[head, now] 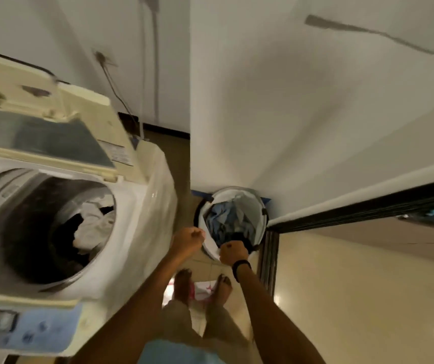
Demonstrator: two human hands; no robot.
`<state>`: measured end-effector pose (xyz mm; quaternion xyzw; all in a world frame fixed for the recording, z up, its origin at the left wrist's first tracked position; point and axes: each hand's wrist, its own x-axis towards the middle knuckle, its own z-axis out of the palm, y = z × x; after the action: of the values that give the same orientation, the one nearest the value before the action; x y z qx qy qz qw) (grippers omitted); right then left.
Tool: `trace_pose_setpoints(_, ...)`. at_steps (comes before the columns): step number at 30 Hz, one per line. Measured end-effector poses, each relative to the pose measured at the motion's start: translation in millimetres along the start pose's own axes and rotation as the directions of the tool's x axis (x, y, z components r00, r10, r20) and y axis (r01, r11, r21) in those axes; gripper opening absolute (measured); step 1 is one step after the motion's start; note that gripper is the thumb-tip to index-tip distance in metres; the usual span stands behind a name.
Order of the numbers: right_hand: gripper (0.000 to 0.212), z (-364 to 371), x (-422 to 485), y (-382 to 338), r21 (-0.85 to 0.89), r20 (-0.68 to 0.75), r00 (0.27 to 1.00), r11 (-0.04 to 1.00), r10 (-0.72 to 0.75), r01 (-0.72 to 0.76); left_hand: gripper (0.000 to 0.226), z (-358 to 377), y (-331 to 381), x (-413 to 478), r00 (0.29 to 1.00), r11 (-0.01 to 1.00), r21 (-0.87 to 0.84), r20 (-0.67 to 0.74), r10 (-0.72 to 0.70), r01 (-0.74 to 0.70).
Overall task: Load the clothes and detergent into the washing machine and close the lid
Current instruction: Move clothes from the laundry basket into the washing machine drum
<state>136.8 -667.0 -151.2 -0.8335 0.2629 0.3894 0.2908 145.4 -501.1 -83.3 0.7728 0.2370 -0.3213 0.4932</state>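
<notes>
Clothes, head view: blue and dark pieces lie in the round hamper, which stands on the floor against the wall, right of the washing machine. We note white and dark pieces already in the drum. The lid is folded up at the far side, leaving the opening free for loading. Right hand: fingers curled tight round a dark garment at the hamper's near rim, apparently to lift it out. Left hand: fingers curled at the hamper's left rim, perhaps steadying it; we cannot tell whether they hold anything. No detergent seen. We judge loading partly done.
</notes>
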Motion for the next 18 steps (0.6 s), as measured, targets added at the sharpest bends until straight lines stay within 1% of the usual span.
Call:
trace_pose_setpoints(2,0.008,0,40,24,-0.007,0.018,0.999,0.999,0.038,-0.038,0.029,28,-7,41,0.998,0.998,0.029,0.011,-0.055,0.055)
trace_pose_setpoints(4,0.015,7,89,40,-0.082,-0.004,1.0,0.996,0.023,-0.023,0.029,54,-17,89,0.997,0.996,0.044,0.016,-0.081,0.08)
trace_pose_setpoints(6,0.024,14,136,49,-0.243,0.004,1.0,0.97,-0.026,0.026,0.026,76,-25,134,0.997,0.994,0.07,0.005,-0.08,0.079)
trace_pose_setpoints(7,0.025,17,160,50,-0.293,-0.004,0.999,0.955,-0.04,0.037,0.022,85,-33,159,0.997,0.993,0.085,0.003,-0.084,0.083)
trace_pose_setpoints(8,0.027,21,188,53,-0.309,0.007,0.997,0.948,-0.082,0.08,0.017,95,-45,185,0.997,0.993,0.086,-0.001,-0.082,0.081)
trace_pose_setpoints(9,0.031,25,217,51,-0.319,0.023,0.995,0.943,-0.093,0.095,0.013,103,-56,209,0.997,0.994,0.075,-0.006,-0.076,0.076)
trace_pose_setpoints(10,0.035,33,247,50,-0.265,0.013,0.996,0.961,-0.084,0.085,0.012,111,-72,236,0.997,0.995,0.061,-0.016,-0.074,0.075)
trace_pose_setpoints(11,0.035,39,272,46,-0.239,0.035,0.998,0.969,-0.058,0.064,0.013,119,-89,260,0.997,0.996,0.04,-0.03,-0.077,0.078)
trace_pose_setpoints(13,0.023,59,328,41,-0.171,0.071,0.992,0.979,-0.105,0.116,0.012,130,-115,299,0.995,0.997,-0.02,-0.065,-0.082,0.081)
trace_pose_setpoints(14,0.026,70,352,37,-0.142,0.103,0.986,0.979,-0.132,0.146,0.011,135,-124,312,0.992,0.995,-0.067,-0.096,-0.08,0.074)
trace_pose_setpoints(15,0.033,83,375,33,-0.117,0.124,0.981,0.979,-0.151,0.166,0.01,138,-128,319,0.988,0.992,-0.112,-0.13,-0.08,0.065)
trace_pose_setpoints(17,0.045,114,420,25,-0.112,0.11,0.976,0.974,-0.186,0.198,0.012,146,-140,336,0.979,0.984,-0.175,-0.187,-0.076,0.043)
trace_pose_setpoints(18,0.056,134,444,25,-0.125,0.1,0.978,0.973,-0.182,0.194,0.015,150,-146,341,0.976,0.98,-0.196,-0.206,-0.074,0.033)
